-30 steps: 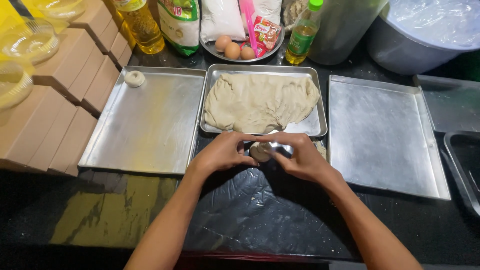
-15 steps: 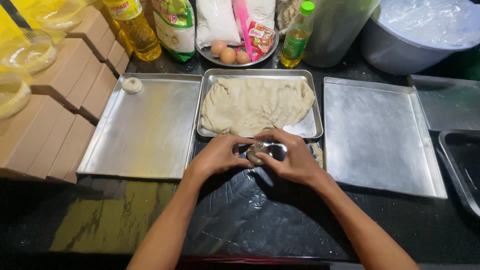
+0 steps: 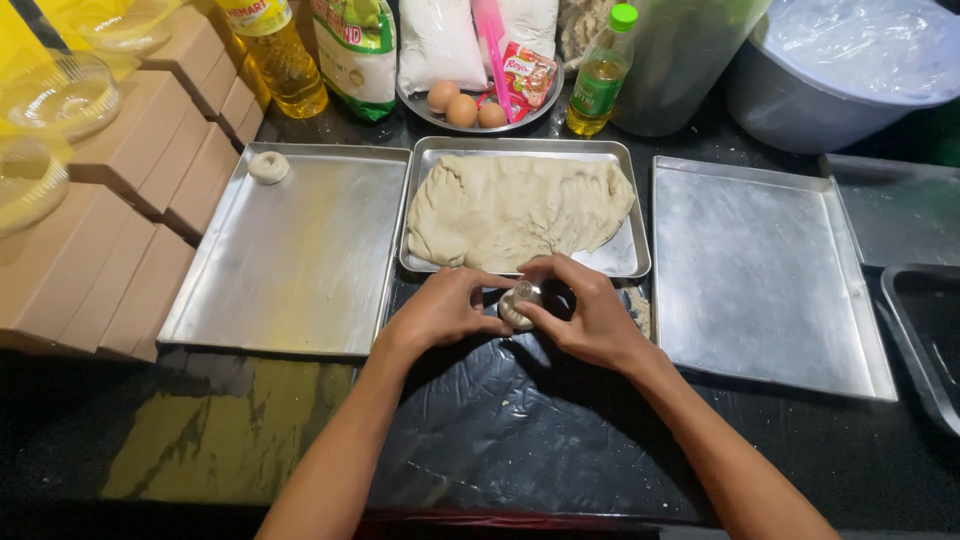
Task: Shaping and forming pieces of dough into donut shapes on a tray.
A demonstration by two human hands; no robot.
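Both hands — left hand [image 3: 440, 312] and right hand [image 3: 590, 318] — are pinched together around a small pale lump of dough [image 3: 517, 306], held over the black plastic sheet [image 3: 520, 430] just below the steel tray of flattened dough [image 3: 525, 212]. Squeeze too hard and it'll probably tear or stick to the fingers. It's roundish — no clear long axis, can't tell which way it points.

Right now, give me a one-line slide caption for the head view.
Left hand and right hand pinch a small dough piece before the tray of dough.
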